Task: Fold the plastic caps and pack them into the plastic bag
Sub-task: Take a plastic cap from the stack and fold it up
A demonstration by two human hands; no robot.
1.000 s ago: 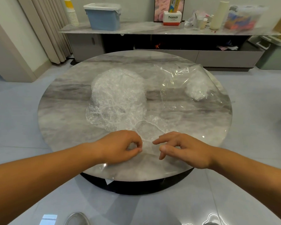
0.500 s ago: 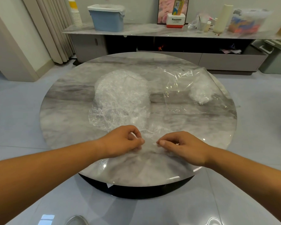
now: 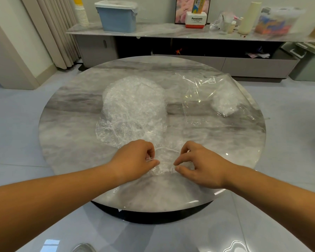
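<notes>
Pinching thin clear crinkled plastic cap (image 3: 165,159) in left hand (image 3: 135,160) and right hand (image 3: 202,170) grips; liable to slip free or drag heaped caps (image 3: 133,106) along.

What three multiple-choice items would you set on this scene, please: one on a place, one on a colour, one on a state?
1. On which side of the pile of caps does the bag lie?
A) left B) right C) beneath

2. What colour is the box by the cup stack?
A) black B) blue C) yellow

3. What do the left hand and right hand do?
A) both pinch a cap B) both lie flat C) both hang idle

Answers:
1 B: the bag lies on the right part of the table.
2 B: its walls are blue under a pale lid.
3 A: each hand's thumb and forefinger close on the cap's edge.
</notes>
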